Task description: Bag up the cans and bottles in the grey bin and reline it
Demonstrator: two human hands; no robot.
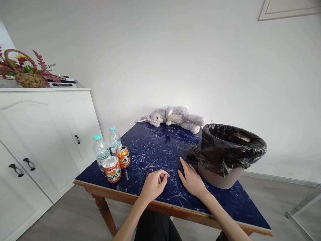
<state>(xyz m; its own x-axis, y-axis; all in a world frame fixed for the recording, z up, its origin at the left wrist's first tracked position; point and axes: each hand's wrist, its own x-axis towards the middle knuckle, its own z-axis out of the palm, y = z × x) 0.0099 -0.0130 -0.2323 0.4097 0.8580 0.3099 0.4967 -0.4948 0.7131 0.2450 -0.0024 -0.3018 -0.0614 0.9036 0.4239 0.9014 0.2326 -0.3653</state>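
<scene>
My left hand (153, 186) rests near the front edge of the blue marble-patterned table (150, 150). Its fingers are curled in, with nothing visible in them. Palm down, my right hand (192, 178) lies on the tabletop, fingers spread. Just right of it stands a pinkish-brown trash bin (220, 177), lined with a black plastic bag (213, 147) folded over its rim. At the table's left side are two orange drink cans, a front can (112, 170) and a rear can (123, 158). Behind them stand two clear bottles with teal caps, a nearer bottle (100, 150) and a farther bottle (114, 138).
A grey plush rabbit (175, 117) lies on its side at the table's far edge, by the wall. White cabinets (47, 134) stand on the left, with a wicker flower basket (30, 79) on top. A metal frame (301, 207) is on the floor at right.
</scene>
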